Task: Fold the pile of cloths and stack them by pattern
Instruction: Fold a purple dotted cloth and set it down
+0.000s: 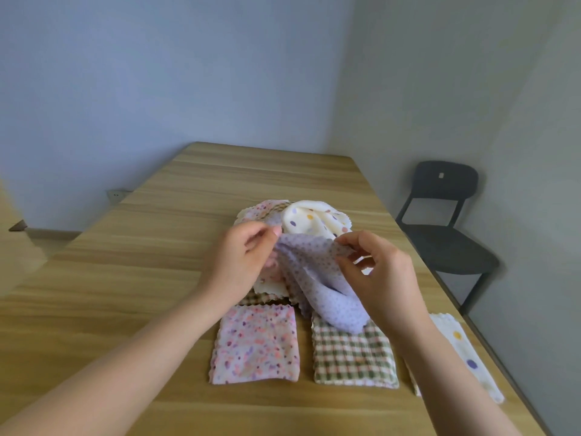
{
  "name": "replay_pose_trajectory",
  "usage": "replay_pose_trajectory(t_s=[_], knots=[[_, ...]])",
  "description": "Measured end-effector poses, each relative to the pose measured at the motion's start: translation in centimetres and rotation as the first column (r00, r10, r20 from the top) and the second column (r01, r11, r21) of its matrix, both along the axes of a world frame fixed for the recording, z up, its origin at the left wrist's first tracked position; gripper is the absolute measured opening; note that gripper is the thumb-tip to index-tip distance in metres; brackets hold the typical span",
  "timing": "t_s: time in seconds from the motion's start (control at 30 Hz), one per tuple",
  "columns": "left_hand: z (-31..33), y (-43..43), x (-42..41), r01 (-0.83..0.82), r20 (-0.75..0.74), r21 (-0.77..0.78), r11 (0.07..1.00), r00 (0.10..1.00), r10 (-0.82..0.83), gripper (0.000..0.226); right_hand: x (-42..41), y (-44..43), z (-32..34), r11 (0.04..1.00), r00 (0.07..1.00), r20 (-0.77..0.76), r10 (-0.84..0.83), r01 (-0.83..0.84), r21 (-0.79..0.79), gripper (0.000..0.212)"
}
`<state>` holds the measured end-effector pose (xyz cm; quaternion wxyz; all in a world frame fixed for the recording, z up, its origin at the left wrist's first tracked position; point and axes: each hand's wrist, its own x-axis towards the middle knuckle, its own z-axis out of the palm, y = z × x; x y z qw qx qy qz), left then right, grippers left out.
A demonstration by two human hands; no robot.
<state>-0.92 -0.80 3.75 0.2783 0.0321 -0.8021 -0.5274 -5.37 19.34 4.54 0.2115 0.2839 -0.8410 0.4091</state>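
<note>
Both hands, left hand (240,258) and right hand (382,272), pinch a crumpled lilac dotted cloth (320,278), scallop-edged, hanging limp.

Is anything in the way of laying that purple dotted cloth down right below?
Yes. The left hand and right hand pinch the purple dotted cloth above folded stacks: its lower end hangs over the green checked stack, the pink flowered stack beside it. Bare table lies further left.

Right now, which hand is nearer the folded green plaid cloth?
Right. The right hand hangs just beyond the plaid cloth; the left hand is farther left, beyond the pink cloth.
</note>
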Motion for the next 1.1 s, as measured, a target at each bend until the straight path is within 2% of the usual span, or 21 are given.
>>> replay_pose_trajectory(t_s=[0.1, 0.2, 0.33, 0.43, 0.6, 0.7, 0.8, 0.9, 0.97, 1.1], knots=[[0.1, -0.7, 0.0, -0.068, 0.011, 0.273, 0.96, 0.998, 0.067, 0.016, 0.4, 0.5, -0.2, 0.998, 0.998, 0.02, -0.054, 0.053, 0.033, 0.02], [0.6, -1.0, 0.2, -0.118, 0.071, 0.404, 0.907, 0.993, 0.098, 0.012, 1.0, 1.2, -0.4, 0.995, 0.989, 0.104, -0.104, 0.103, 0.016, 0.015], [1.2, -0.7, 1.1, 0.004, 0.111, 0.294, 0.956, 0.993, -0.038, 0.023, 1.9, 1.2, -0.6, 0.999, 0.981, 0.189, -0.039, 0.043, -0.02, 0.014], [1.9, -0.1, 1.5, 0.146, 0.083, 0.271, 0.951, 0.981, -0.174, 0.028, 2.4, 0.8, -0.5, 0.999, 0.976, 0.217, 0.003, 0.006, -0.039, 0.015], [4.0, 0.6, 1.8, 0.259, 0.014, 0.162, 0.952, 0.964, -0.265, 0.017, 3.1, -0.3, 1.1, 0.991, 0.978, 0.172, 0.12, -0.107, -0.08, 0.029], [5.5, 0.9, 2.1, 0.299, -0.008, 0.114, 0.948, 0.954, -0.3, 0.015, 2.9, -1.2, 2.5, 0.981, 0.978, 0.157, 0.141, -0.117, -0.155, 0.023], [6.9, 1.1, 2.4, 0.312, -0.015, 0.052, 0.949, 0.95, -0.311, 0.012, 2.9, -2.0, 4.1, 0.966, 0.984, 0.112, 0.137, -0.109, -0.233, 0.004], [8.0, 0.7, 2.5, 0.303, -0.045, 0.024, 0.953, 0.952, -0.302, 0.016, 3.0, -2.2, 5.5, 0.943, 0.99, 0.041, 0.136, -0.117, -0.311, 0.013], [8.2, 0.1, 2.4, 0.258, -0.047, -0.011, 0.966, 0.965, -0.258, 0.018, 2.9, -2.0, 6.2, 0.942, 0.997, -0.026, 0.069, -0.074, -0.328, 0.019], [7.6, -0.8, 2.3, 0.168, -0.039, -0.082, 0.982, 0.984, -0.171, 0.021, 2.4, -1.8, 6.8, 0.916, 1.0, -0.008, 0.028, -0.029, -0.401, 0.022]])
